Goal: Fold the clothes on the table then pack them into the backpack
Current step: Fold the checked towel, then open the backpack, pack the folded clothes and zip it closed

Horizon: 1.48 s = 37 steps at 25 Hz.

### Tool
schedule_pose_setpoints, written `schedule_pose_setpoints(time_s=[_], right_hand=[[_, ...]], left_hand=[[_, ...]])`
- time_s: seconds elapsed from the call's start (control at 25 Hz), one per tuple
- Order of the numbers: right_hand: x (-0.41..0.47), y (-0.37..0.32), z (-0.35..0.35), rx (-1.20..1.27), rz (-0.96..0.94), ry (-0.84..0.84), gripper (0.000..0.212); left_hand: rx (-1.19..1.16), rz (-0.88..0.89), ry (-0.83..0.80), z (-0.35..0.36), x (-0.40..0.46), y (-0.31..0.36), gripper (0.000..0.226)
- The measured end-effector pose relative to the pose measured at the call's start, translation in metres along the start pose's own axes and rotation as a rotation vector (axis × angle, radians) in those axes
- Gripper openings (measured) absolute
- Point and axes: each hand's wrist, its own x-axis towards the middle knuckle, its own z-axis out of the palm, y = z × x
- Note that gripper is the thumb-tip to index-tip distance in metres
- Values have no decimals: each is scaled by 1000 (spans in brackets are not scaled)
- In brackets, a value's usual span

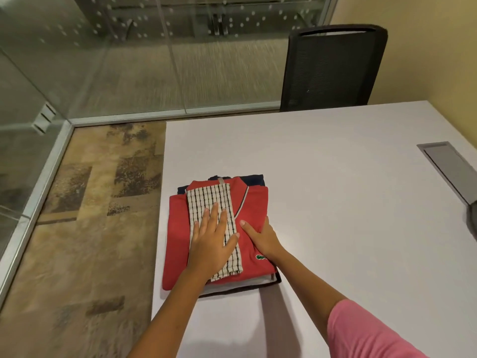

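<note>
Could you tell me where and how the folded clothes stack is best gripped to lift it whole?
Probably by its two long sides, fingers slid under the dark bottom garment; the checked cloth lies loose atop the red shirt, so keep the left hand pressing it.

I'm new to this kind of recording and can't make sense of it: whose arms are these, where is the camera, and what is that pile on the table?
There is no machine here. A person wears a wide-angle camera on the head, so this one picture looks forward and down at their own two arms.

On the white table lies a stack of folded clothes. On top is a narrow checked cloth, under it a red polo shirt, and beneath that something white and a dark navy garment.

The left hand lies flat, fingers straight, pressing on the checked cloth. The right hand grips the right edge of the stack: the thumb rests on the red shirt and the fingers curl over the side.

A black chair stands behind the table. No backpack is in view.
</note>
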Motion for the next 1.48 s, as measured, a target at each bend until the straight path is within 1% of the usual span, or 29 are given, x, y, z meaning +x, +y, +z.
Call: schedule_pose_setpoints(time_s=[0.16, 0.28, 0.44, 0.56, 0.6, 0.72, 0.84, 0.92, 1.0, 1.08, 1.12, 1.24, 1.36, 1.48], right_hand=[[19, -3, 21, -62, -24, -38, 62], [25, -1, 25, -83, -17, -38, 69], [14, -9, 19, -106, 40, -34, 60], [2, -9, 6, -193, 106, -92, 77], [-3, -7, -1, -225, 129, -124, 80], [-21, -1, -29, -302, 184, -173, 75], [-43, 4, -74, -361, 169, -123, 54], [-58, 3, -114, -340, 167, -55, 41], [-77, 0, -160, -265, 161, 43, 33], [-95, -5, -212, -219, 134, 167, 26], [-103, -8, -242, -243, 113, 248, 23], [-129, -8, -339, -373, 36, 508, 21], [-158, -9, -441, -574, -49, 778, 22], [-198, -16, -541, -752, -102, 1115, 21]], left_hand=[[-6, -45, 4, -11, 6, -20, 84], [-3, -45, 9, -12, 7, -24, 84], [-13, -21, 52, -9, 6, -24, 80], [-33, -9, 78, -10, 4, -25, 79], [-35, -15, 69, -11, 4, -24, 80], [-47, -57, 37, -15, 6, -20, 79], [-100, -88, 60, -20, 18, 0, 67], [-98, -54, 103, -18, 29, 31, 56], [-130, 37, 120, -8, 39, 75, 49], [-201, 121, 95, 9, 48, 124, 43], [-228, 162, 77, 19, 52, 152, 42], [-300, 283, 34, 49, 63, 242, 37], [-350, 430, -12, 73, 71, 343, 34], [-378, 588, -81, 95, 78, 450, 37]])
